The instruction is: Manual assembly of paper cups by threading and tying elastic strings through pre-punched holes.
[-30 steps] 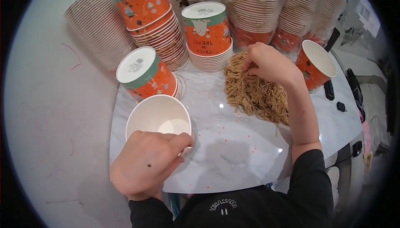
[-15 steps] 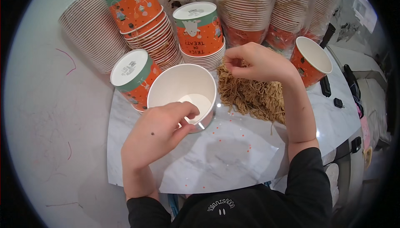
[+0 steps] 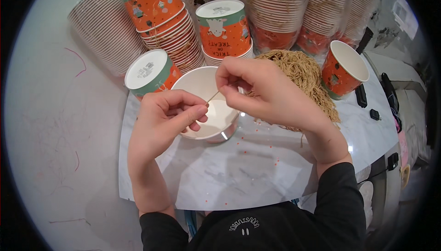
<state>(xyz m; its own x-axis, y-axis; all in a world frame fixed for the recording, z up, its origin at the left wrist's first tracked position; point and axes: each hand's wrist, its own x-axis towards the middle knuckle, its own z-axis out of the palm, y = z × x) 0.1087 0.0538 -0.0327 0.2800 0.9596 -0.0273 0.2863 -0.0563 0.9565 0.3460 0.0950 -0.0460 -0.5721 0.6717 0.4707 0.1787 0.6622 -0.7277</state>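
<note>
With my left hand (image 3: 167, 118) and right hand (image 3: 257, 90) each pinched closed on one thin straw strand (image 3: 212, 96) above the open white cup (image 3: 209, 104) on the desk (image 3: 257, 168), uneven pull could snap or drop it.

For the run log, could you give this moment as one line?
left hand: holds white cup | right hand: pinches strand | noodle pile: behind

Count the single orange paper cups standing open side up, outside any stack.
2: one orange paper cup with white inside under both hands at centre, another at right beside the shredded straw pile. Stacks may hide more.
</note>
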